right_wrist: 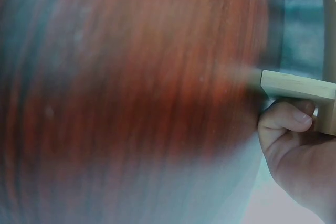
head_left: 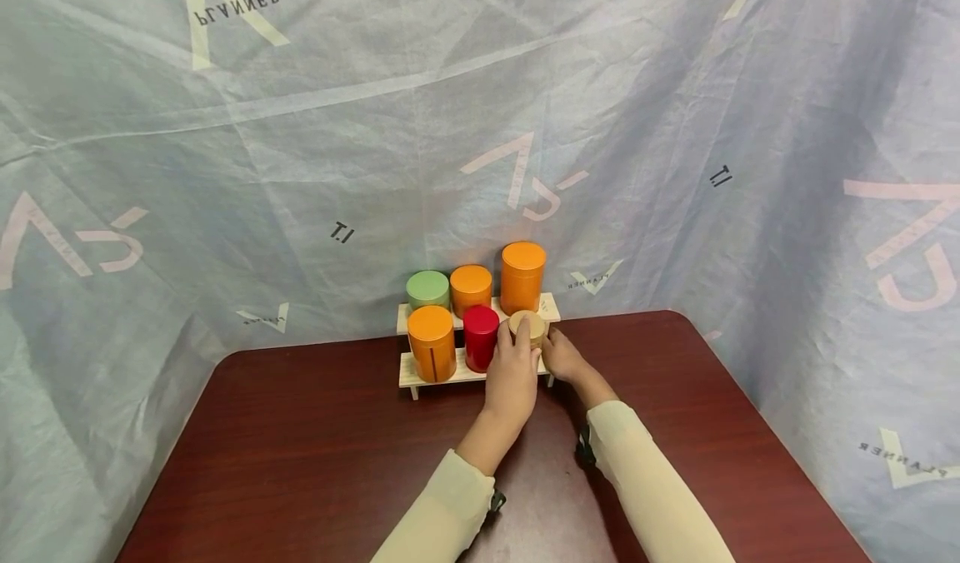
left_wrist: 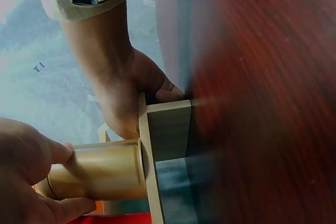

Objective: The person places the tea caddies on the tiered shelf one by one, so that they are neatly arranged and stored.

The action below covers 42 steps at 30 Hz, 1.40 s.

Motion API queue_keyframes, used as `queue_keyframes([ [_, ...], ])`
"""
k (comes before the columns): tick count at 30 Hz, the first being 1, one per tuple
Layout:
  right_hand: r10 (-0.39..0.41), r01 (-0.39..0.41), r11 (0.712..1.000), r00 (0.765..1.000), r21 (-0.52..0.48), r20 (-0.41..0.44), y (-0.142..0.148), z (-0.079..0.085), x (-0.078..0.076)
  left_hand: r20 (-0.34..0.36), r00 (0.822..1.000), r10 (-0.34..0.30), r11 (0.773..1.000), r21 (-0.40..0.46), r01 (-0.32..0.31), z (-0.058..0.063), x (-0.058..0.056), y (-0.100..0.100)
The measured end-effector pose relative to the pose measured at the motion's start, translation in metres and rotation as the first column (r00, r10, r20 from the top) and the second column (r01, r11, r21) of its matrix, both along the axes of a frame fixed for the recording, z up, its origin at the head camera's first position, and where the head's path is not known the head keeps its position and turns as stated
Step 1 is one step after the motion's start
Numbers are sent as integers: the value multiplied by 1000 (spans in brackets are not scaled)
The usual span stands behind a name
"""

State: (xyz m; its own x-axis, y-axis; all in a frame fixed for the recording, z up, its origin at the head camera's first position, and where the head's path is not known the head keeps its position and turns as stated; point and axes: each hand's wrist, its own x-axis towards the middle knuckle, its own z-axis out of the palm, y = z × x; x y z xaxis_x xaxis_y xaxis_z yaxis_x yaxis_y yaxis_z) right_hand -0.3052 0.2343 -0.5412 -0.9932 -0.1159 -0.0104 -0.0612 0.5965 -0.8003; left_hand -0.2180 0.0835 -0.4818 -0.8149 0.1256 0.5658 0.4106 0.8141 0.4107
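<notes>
A gold canister [head_left: 527,321] stands upright at the right end of the lower shelf of a small wooden two-tier rack [head_left: 407,371]. My left hand [head_left: 512,384] holds it from above, thumb and fingers on opposite sides in the left wrist view. At the rack's right end, my right hand [head_left: 567,358] grips the shelf end, its thumb beside the leg [right_wrist: 296,84] in the right wrist view. Some of its fingers are hidden by the board. Left of the gold canister stand a red canister [head_left: 480,338] and an orange canister [head_left: 432,346].
On the upper shelf stand a green canister [head_left: 427,288], a short orange canister [head_left: 470,286] and a taller orange canister [head_left: 522,278]. The rack sits near the back edge of a dark red-brown table [head_left: 300,463]. Grey printed cloth [head_left: 337,155] hangs behind and at both sides.
</notes>
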Motion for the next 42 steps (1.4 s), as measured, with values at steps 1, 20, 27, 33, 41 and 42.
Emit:
queue_keyframes([
  [1, 3, -3, 1000, 1000, 0, 1, 0, 0, 0, -2, 1000, 6, 1000, -4, -6, 0, 0, 1],
  [20, -23, 23, 999, 1000, 28, 13, 0, 3, -2, 63, 998, 7, 999, 37, -9, -3, -16, 9],
  [27, -40, 40, 999, 999, 0, 6, -3, 0, 0, 6, 998, -56, 994, 96, 55, -6, -10, 11],
  [33, -35, 33, 997, 999, -69, -33, -7, -1, 1, -107, 992, -69, 992, 100, 80, -1, -3, 10],
  [41, -186, 195, 973, 979, -122, 85, -8, -4, 8, -136, 976, -169, 973, 133, 188, 9, 18, 1],
  [42, -198, 211, 968, 975, -134, 100, -7, -5, 9, -132, 975, -177, 970, 146, 196, 10, 22, -1],
])
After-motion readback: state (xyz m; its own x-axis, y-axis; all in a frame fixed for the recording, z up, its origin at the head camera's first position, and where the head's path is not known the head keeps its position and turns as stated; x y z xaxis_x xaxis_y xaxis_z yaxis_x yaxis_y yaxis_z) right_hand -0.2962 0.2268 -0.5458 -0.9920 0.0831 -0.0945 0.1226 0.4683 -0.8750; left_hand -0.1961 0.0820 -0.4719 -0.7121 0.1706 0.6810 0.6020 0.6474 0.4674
